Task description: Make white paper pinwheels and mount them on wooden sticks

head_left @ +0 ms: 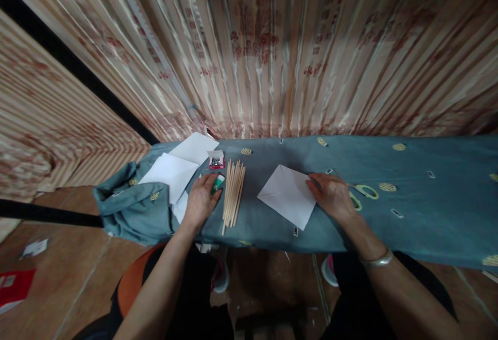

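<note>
My left hand [201, 197] is at the left part of the cloth-covered table, its thumb and fingers closed around a small green and white glue stick [217, 185]. Right beside it lies a bundle of thin wooden sticks [234, 192]. A folded square of white paper [286, 194], turned cornerwise, lies in the middle with crease lines meeting near its upper left. My right hand [331, 193] pinches its right corner, the fingertips partly hidden. Close behind that hand are scissors [365, 191] with pale green handles.
A small red and white open box [216, 160] holds dark metal bits behind the sticks. Sheets of white paper [169, 170] lie at the left, on bunched cloth. A patterned curtain [257, 59] hangs along the table's far edge. Black poles [78, 65] stand at the left.
</note>
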Motion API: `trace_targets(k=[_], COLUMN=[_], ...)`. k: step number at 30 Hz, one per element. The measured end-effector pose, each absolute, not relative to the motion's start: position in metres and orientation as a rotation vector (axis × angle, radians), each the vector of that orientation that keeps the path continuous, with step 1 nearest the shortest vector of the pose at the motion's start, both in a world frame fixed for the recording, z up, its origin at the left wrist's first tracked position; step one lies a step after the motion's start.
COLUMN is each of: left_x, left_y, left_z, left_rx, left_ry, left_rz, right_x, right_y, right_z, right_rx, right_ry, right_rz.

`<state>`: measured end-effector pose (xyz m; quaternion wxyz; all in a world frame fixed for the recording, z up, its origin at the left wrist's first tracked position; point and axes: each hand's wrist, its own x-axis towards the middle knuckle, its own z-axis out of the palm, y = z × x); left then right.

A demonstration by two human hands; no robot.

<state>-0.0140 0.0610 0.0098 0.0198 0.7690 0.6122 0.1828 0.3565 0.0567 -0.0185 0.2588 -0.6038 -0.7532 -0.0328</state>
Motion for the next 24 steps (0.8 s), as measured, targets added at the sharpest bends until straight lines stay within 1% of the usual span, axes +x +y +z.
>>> trace_targets(k=[6, 9, 12, 15, 16, 18, 21, 24], left_x=[-0.018, -0.02, -0.021, -0.005, 0.006, 0.035, 0.083, 0.116], left_y=[0.056, 0.056, 0.058, 0.057, 0.055, 0.047, 0.031, 0.018], left_z=[0.004, 0.005, 0.012, 0.022, 0.026, 0.031, 0.033, 0.031], left_rx=[2.321, 2.315, 2.25, 1.963, 1.812, 1.485, 1.079, 0.868], left_ry=[2.03, 2.044, 2.019, 1.848, 1.741, 1.481, 1.129, 0.929], left_rz=[0.319, 0.32, 0.535, 0.93, 1.027, 1.061, 0.968, 0.833], right_x=[0.356, 0.356, 0.357, 0.355, 0.352, 0.342, 0.319, 0.298], right_y=[0.06, 0.061, 0.061, 0.056, 0.052, 0.042, 0.025, 0.013], right_z=[-0.018, -0.015, -0.01, -0.003, 0.0, 0.004, 0.009, 0.01], right_rx=[-1.591, -1.598, -1.608, -1.565, -1.552, -1.534, -1.412, -1.111], right_ry=[-1.968, -1.901, -1.826, -1.769, -1.746, -1.674, -1.519, -1.323], right_rz=[-0.145, -0.166, -0.167, -0.061, 0.026, 0.299, 0.888, 1.435])
